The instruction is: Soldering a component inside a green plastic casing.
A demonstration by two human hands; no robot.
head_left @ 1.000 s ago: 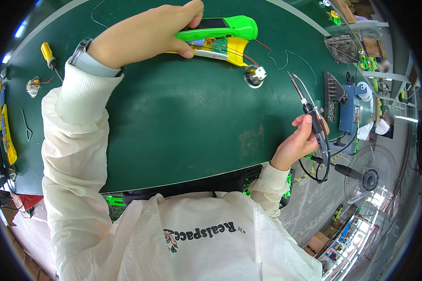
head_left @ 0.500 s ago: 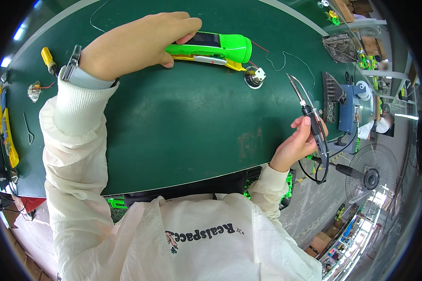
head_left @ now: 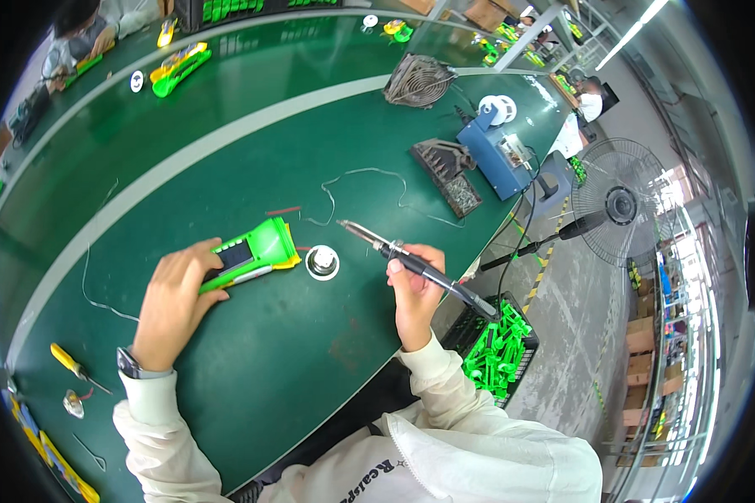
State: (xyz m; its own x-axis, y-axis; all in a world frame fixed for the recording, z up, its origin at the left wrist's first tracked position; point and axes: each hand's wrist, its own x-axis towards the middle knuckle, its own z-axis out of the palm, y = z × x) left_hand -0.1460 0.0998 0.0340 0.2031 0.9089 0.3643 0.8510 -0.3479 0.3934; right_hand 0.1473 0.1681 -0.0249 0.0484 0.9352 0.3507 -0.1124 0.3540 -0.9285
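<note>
Centrally, just left of middle in the frame, a green-and-yellow flashlight point(head_left: 264, 246) lies on the green surface point(head_left: 252, 369). Its long axis slants from lower left to upper right, with the wide head end pointing to the upper right. The left hand point(head_left: 172, 293) has its grip pinching the narrower end, thumb along the lower side and fingers over the upper edge; the far fingertips seem partly hidden. Just beside the wide end sits a round lamp point(head_left: 322, 262).

Right of centre, the right hand point(head_left: 415, 306) has its grip pressed around the dark handle of a soldering iron point(head_left: 436, 277), whose tip points to the upper left, apart from the lamp.

Dark lettering runs across the white jacket point(head_left: 478, 444) at the lower middle, partly cut off by folds. Any marking on the flashlight is too small to read.
</note>
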